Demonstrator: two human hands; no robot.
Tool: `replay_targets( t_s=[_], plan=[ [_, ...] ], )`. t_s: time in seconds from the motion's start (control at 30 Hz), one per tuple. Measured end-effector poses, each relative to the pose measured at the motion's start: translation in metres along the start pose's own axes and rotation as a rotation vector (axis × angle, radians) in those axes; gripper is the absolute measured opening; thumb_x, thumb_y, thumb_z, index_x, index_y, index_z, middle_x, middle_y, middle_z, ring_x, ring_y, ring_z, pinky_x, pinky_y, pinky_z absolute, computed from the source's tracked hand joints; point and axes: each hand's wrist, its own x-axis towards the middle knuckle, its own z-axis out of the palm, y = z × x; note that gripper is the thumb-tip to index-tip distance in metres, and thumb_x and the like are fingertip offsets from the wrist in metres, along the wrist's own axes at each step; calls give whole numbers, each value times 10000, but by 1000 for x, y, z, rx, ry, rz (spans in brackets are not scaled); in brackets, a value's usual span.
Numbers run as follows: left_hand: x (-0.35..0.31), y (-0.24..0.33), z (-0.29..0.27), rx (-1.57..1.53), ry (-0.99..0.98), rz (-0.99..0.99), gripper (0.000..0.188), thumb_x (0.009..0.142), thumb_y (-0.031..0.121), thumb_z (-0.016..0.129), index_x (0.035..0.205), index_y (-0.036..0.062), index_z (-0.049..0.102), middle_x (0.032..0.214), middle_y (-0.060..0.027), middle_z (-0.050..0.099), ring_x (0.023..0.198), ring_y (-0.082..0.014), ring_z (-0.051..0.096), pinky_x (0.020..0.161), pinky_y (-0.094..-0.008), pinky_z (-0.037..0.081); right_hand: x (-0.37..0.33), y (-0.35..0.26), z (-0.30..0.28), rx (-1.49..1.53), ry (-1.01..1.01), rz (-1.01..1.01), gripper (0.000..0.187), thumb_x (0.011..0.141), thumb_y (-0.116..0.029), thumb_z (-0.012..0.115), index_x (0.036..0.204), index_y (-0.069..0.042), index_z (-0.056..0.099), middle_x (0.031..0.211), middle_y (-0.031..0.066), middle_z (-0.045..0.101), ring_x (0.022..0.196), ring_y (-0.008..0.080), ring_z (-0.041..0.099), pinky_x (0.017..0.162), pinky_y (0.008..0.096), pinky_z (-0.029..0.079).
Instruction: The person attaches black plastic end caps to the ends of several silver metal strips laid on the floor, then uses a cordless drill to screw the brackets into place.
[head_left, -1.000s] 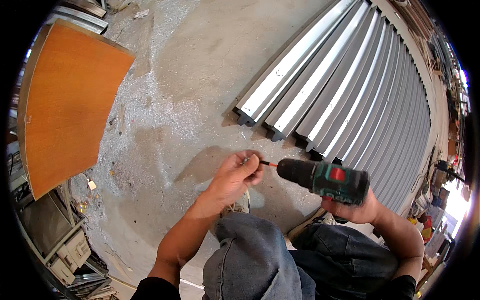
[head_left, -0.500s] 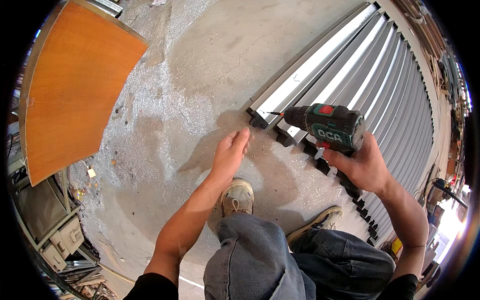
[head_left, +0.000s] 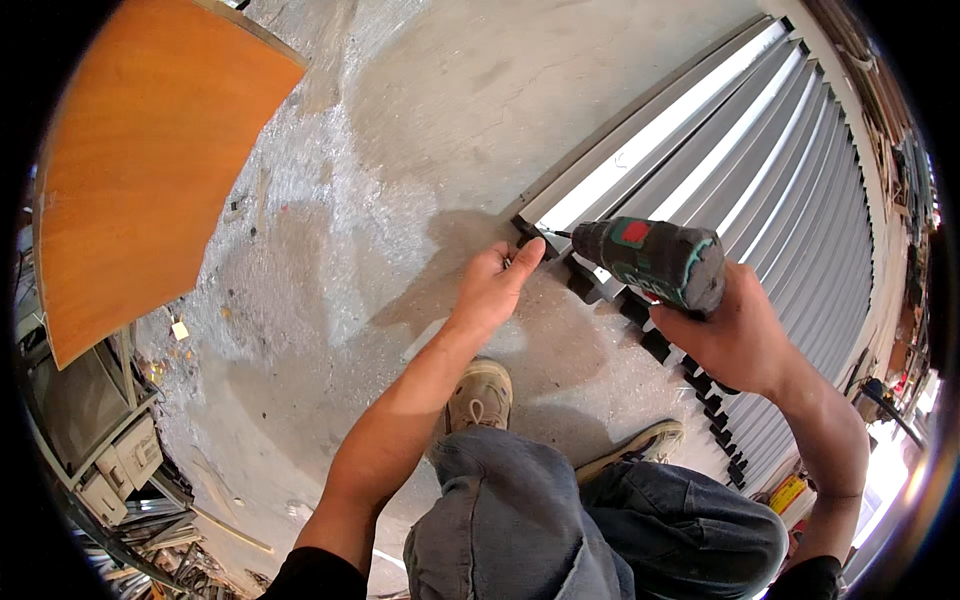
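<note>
Jeans: grey-blue legs, knees bent, at the floor's near edge.
Shoes: the left shoe flat ahead of its knee; the right shoe partly covered by the other leg.
Right hand: wrapped around the drill's handle.
Left hand: closed, thumb along the fingers, pinching a small piece too small to make out.
Drill: dark green and black with a red patch, pointing left.
Bit: thin, over the near end of the leftmost bar; contact cannot be told.
Bars: silver-grey lengths in a row toward the floor's right edge, near ends black.
Panel: orange-brown, along the floor's left edge.
Drawer unit: pale, near the floor's near-left corner.
</note>
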Motion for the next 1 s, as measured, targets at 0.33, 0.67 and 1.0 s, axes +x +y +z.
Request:
replay_targets(
  t_s=[0.33, 0.67, 1.0],
  plan=[
    [-3, 1, 0, -57, -24, -65, 702, 950, 720, 752, 933, 20, 705, 707, 21, 569, 669, -105, 516, 594, -330, 438, 14, -18, -13, -35, -124, 88, 358, 902, -58, 799, 1234, 5, 681, 894, 135, 773, 750, 223, 763, 698, 365, 626],
    [-3, 3, -1, -126, -109, -134, 606, 1004, 653, 734, 929, 52, 702, 788, 44, 563, 753, -90, 486, 654, -312, 410, 45, -43, -19, -127, -214, -36, 593, 829, 31, 810, 1386, -10, 610, 1063, 177, 791, 929, 260, 813, 817, 372, 632],
    [-6, 10, -4, -143, -160, -181, 615, 998, 672, 725, 960, 58, 724, 808, 45, 573, 776, -91, 492, 672, -314, 404, 61, -46, -21, -155, -291, 15, 581, 817, 41, 788, 1361, -27, 597, 1031, 187, 804, 920, 282, 828, 796, 391, 672]
  ],
)
